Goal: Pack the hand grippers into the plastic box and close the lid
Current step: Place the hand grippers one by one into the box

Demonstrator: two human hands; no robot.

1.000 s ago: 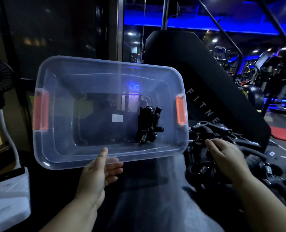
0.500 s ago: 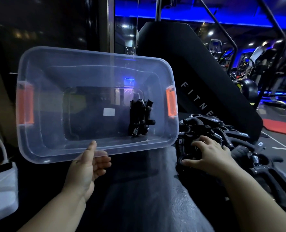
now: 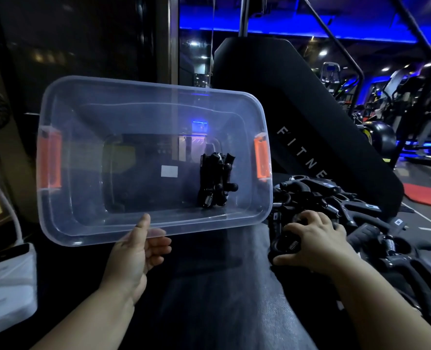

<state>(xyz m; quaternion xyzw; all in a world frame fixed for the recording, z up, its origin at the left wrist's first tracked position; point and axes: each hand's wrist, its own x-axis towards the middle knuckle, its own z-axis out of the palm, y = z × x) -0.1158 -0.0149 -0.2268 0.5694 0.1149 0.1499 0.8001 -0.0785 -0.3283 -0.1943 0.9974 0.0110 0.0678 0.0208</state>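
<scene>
Black padded gym machine (image 3: 310,127) behind, clear plastic box (image 3: 88,223) with orange latches tipped up, left hand (image 3: 136,251) gripping its rim, few grippers inside (image 3: 215,183), right hand (image 3: 318,238) closing on hand gripper pile (image 3: 361,213).

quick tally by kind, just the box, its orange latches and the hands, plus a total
clear plastic box: 1
orange latches: 2, left end and right end
hands: 2, left hand holding the box's near rim, right hand on the pile of hand grippers
Total: 5
A small cluster of hand grippers lies in the box; neither it nor the pile can be counted.
</scene>
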